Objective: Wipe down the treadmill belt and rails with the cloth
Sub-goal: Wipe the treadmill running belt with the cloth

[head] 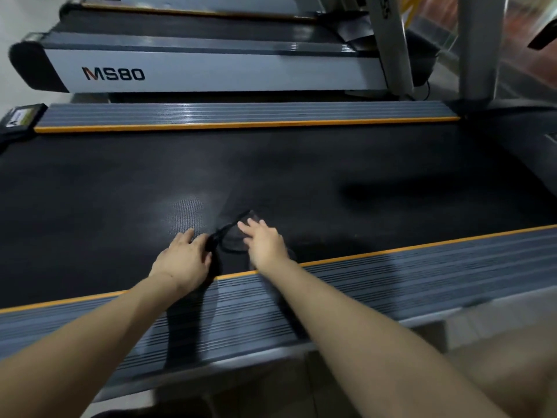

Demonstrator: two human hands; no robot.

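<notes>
Second treadmill [211, 67] alongside; tiled floor [331, 384] below.

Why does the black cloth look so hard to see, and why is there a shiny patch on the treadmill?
In the head view the dark cloth lies on the equally dark belt, so only its edges show; a pale patch of glare sits beyond the left hand; the right hand looks slightly blurred; the far rail bows from the wide lens.
</notes>
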